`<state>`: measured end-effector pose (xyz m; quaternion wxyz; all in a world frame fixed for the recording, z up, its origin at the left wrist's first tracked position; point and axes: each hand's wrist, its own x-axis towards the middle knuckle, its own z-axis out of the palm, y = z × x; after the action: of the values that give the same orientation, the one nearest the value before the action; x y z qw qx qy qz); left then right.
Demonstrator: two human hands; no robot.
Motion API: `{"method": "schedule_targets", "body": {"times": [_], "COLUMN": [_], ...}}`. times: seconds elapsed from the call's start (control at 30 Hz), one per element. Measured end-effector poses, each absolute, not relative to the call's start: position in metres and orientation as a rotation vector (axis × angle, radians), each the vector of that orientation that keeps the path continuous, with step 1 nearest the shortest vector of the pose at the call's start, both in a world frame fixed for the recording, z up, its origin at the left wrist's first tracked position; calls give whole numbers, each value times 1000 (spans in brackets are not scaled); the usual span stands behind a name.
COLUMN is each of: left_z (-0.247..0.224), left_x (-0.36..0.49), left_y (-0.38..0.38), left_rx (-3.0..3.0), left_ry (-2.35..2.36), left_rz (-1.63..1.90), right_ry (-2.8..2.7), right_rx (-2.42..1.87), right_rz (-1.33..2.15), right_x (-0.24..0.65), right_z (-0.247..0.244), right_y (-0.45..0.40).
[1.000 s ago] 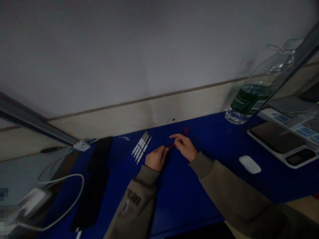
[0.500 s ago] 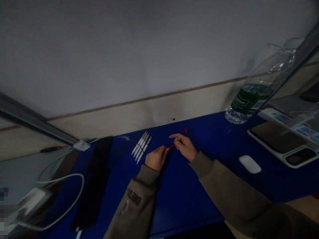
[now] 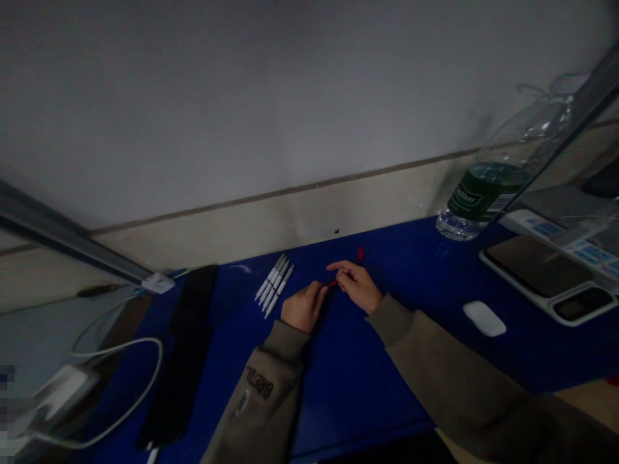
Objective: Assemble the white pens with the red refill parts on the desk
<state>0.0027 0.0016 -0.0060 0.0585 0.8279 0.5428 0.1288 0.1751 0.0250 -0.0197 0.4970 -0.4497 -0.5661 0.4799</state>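
Observation:
Between my two hands, just above the blue table (image 3: 358,386), is a thin red piece (image 3: 332,283). My left hand (image 3: 304,308) is closed on its left end. The thumb and fingers of my right hand (image 3: 356,285) pinch its other end, while the index finger points out to the left. Several white pens (image 3: 275,283) with grey tips lie side by side to the left of my left hand. Another small red piece (image 3: 360,252) rests on the table just beyond my right hand.
At the right are a white mouse (image 3: 484,319), a scale (image 3: 536,264) and a large bottle (image 3: 476,196) with a green label. Black flat objects (image 3: 181,374) and a white cable (image 3: 157,380) lie at the left. A wall (image 3: 290,116) stands behind the table.

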Motion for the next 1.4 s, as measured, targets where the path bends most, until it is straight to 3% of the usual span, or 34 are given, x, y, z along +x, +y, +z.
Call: {"method": "schedule_targets", "body": {"times": [1.4], "left_z": [-3], "left_x": [3], "left_y": [1], "left_rx": [2457], "left_ry": [1667], "left_rz": [319], "right_ry": [-1370], "right_rx": [-1088], "right_rz": [1175], "right_x": [174], "right_z": [-22], "right_y": [25]}}
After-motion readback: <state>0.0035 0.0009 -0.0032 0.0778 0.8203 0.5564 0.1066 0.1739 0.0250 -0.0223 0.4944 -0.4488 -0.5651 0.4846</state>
